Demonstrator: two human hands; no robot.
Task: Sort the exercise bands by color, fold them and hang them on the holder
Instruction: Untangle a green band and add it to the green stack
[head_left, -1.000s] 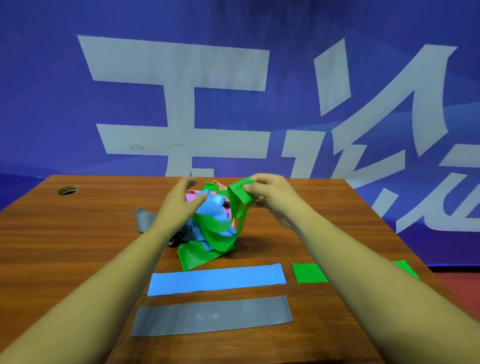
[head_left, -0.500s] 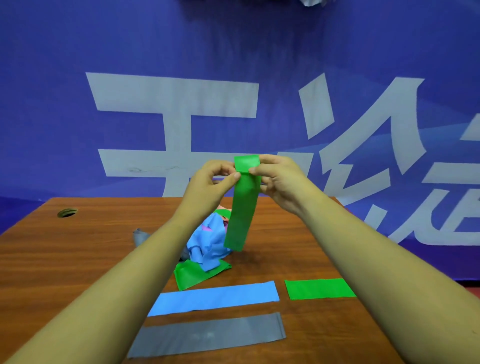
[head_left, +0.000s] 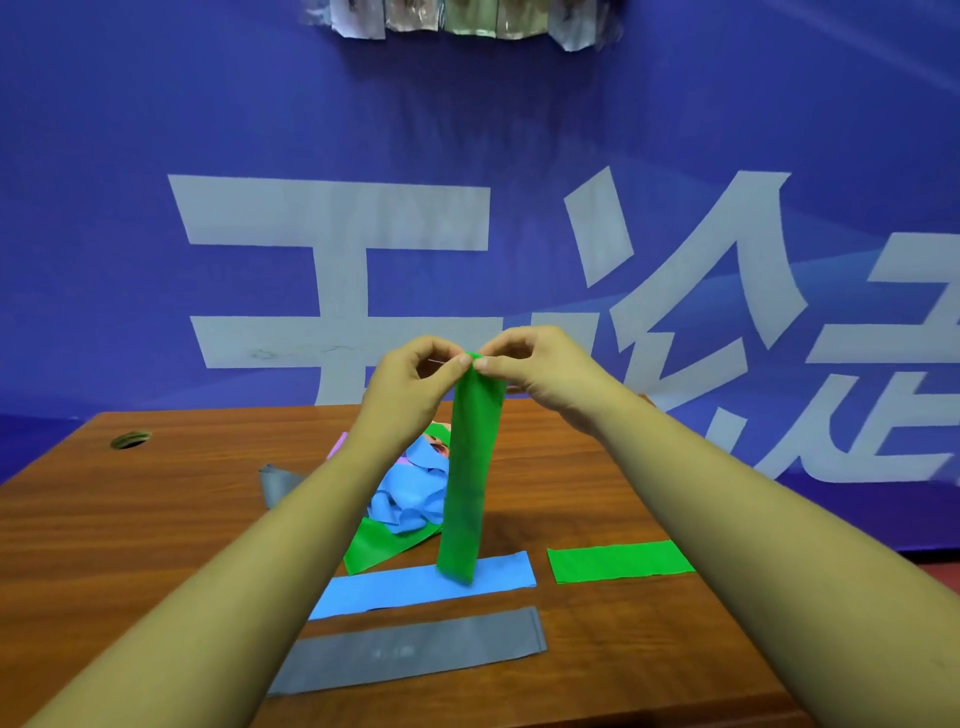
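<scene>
My left hand (head_left: 415, 379) and my right hand (head_left: 535, 369) pinch the top end of a green band (head_left: 470, 467), which hangs straight down above the table. Behind it lies a tangled pile of bands (head_left: 410, 499), mostly blue with green, pink and purple showing. Flat on the table lie a blue band (head_left: 395, 590), a grey band (head_left: 410, 649) in front of it, and a green band (head_left: 621, 561) at the right. Another grey band (head_left: 278, 483) pokes out left of the pile.
The wooden table (head_left: 130, 545) has a round cable hole (head_left: 130, 440) at its far left corner. A blue banner with large white characters (head_left: 332, 218) hangs behind. Several pale objects (head_left: 452, 18) hang at the top edge of the view.
Both hands lifted the green band out of the pile and now hold it higher by its top end, so it hangs full length. The view has tilted upward.
</scene>
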